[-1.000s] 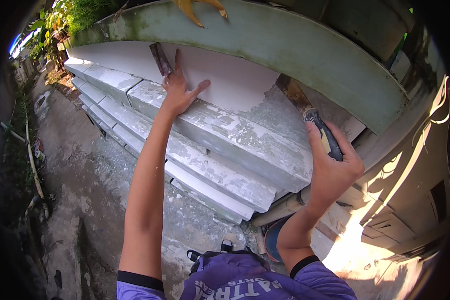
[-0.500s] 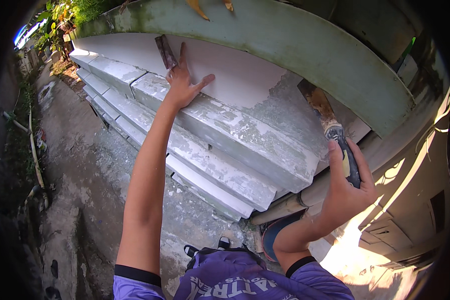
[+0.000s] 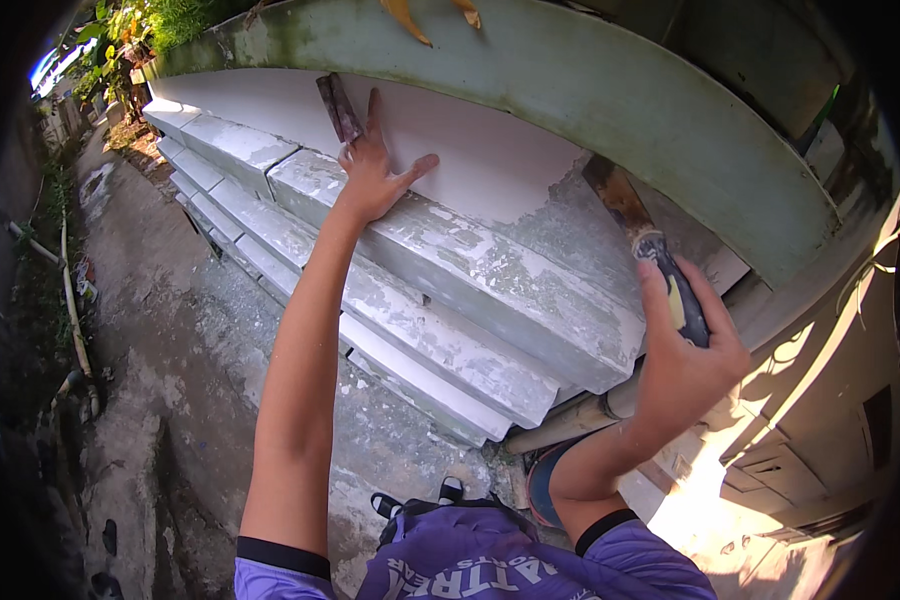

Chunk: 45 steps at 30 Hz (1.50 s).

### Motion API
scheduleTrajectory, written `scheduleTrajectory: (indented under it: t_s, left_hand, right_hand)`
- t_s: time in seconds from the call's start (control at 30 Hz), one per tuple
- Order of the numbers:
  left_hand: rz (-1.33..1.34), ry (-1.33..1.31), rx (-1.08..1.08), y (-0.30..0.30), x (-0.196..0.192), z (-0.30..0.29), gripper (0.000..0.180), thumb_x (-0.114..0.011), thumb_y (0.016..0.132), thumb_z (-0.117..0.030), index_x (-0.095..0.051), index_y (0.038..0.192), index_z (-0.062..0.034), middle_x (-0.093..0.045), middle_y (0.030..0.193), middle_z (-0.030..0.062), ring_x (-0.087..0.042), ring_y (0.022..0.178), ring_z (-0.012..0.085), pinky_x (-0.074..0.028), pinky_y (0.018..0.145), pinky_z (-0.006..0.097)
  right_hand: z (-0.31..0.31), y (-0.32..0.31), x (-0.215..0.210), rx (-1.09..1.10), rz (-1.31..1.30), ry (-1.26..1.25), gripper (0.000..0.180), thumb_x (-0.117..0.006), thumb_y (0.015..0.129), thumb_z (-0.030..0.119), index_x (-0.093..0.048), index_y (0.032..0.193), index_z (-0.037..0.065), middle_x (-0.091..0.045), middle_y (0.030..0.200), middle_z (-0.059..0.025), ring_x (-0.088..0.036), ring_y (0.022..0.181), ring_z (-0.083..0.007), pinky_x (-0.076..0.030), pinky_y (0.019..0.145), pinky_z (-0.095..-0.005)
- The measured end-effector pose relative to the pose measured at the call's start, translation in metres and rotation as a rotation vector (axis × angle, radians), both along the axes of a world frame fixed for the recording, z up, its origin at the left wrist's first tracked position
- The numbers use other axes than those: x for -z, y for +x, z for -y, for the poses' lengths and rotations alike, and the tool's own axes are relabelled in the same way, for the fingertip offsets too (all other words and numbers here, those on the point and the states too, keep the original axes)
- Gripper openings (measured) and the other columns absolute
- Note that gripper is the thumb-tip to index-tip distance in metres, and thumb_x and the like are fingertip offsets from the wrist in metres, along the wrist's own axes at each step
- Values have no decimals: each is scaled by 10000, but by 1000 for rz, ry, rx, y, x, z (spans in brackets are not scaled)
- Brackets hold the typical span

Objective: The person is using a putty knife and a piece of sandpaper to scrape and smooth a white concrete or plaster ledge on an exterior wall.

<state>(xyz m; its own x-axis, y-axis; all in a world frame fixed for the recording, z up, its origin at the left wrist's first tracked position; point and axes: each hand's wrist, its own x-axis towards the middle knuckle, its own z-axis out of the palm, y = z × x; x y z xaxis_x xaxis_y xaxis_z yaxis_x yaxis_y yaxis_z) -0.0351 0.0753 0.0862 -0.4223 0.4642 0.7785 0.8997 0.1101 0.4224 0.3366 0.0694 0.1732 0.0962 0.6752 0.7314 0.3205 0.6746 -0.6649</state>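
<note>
My right hand [image 3: 692,335] grips a putty knife [image 3: 682,300] by its dark handle with a pale yellow patch. Its stained, rusty blade lies at the bare grey patch of the white wall, just under the green overhanging ledge. Farther left, my left hand [image 3: 372,180] is at the wall above the top step, index finger stretched and thumb spread. A dark, stained flat scraper blade [image 3: 339,108] sits at its other fingers, which seem folded on it; their grip is partly hidden. Smooth white coating covers the wall [image 3: 460,140] between the hands.
Tiered concrete ledges [image 3: 470,260] with flaking white paint run below the wall. Above it curves the mossy green ledge [image 3: 570,75], with plants [image 3: 180,30] at its far left end. A pipe [image 3: 570,420] passes under the ledges at right. Rough concrete ground [image 3: 210,400] lies left.
My right hand and the putty knife have moved a little left and up along the wall. My left hand stays at about the same place on the wall. The view has shifted slightly.
</note>
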Motion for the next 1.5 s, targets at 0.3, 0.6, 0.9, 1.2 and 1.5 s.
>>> scheduleTrajectory:
  t_s: [0.3, 0.6, 0.9, 1.2, 1.5]
  left_hand:
    - [-16, 16, -8, -2, -1, 4, 1263, -733, 788, -650, -4, 1626, -48, -316, 1600, 257, -285, 1481, 414, -144, 1190, 550]
    - [5, -6, -41, -3, -5, 6, 1255, -743, 786, -630, -4, 1629, -66, -267, 1607, 265, -232, 1497, 421, -142, 1193, 552]
    - [20, -6, -37, 8, -5, 10, 1249, -751, 788, -610, -4, 1629, -65, -282, 1603, 261, -251, 1491, 416, -118, 1201, 539]
    - [36, -17, -4, 6, -8, 6, 1258, -752, 787, -612, 6, 1629, -64, -327, 1574, 279, -295, 1467, 422, -130, 1197, 528]
    - [38, -24, 29, 4, -4, 5, 1283, -739, 780, -641, 28, 1625, -55, -301, 1601, 261, -273, 1487, 408, -117, 1190, 548]
  right_hand:
    - [3, 26, 8, -42, -140, -48, 256, -883, 779, 138, -785, 968, -5, -716, 790, -52, -641, 727, -92, -521, 698, -229]
    - [-7, 10, 12, -66, -24, 40, 237, -874, 783, 121, -779, 952, -15, -750, 774, -76, -676, 697, -81, -524, 653, -231]
    - [-12, -6, 14, -43, 49, 73, 240, -881, 777, 129, -774, 944, -7, -731, 737, -98, -665, 662, -76, -519, 636, -238]
    - [-21, -24, 1, 34, -36, 117, 219, -877, 769, 130, -775, 904, -9, -744, 747, -91, -678, 662, -113, -534, 660, -259]
    - [8, 14, 2, -6, -147, -50, 253, -898, 740, 74, -772, 928, -41, -740, 789, -80, -668, 699, -88, -534, 668, -212]
